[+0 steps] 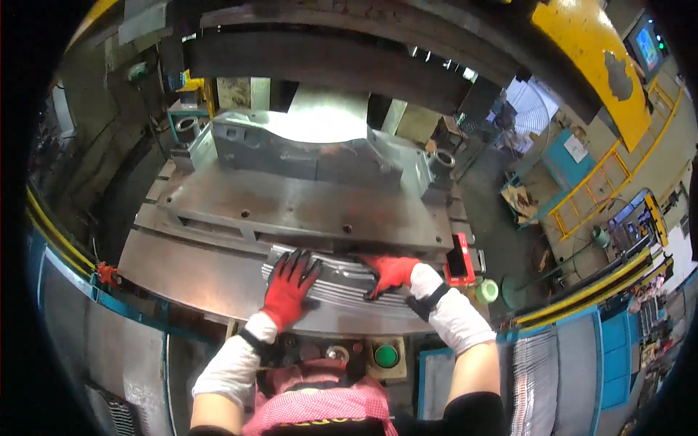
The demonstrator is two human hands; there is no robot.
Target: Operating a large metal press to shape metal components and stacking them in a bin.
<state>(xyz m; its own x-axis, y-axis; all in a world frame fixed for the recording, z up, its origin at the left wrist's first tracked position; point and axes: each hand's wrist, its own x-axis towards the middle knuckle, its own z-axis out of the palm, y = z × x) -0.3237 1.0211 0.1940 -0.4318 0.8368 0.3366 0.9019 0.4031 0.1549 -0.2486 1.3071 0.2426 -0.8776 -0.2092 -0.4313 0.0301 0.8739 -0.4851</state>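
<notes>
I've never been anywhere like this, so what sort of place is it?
Probably a metal-pressing workshop: a massive steel block, shiny metal pieces in front of it, and a round green button suggest so.

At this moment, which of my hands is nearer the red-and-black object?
Your right hand: it's on the grey strips, left of the red-and-black object. Your left hand is farther away, toward the strips' left end.

Factory workshop: steel machine bed, yellow panel, apparently a screen.
</notes>
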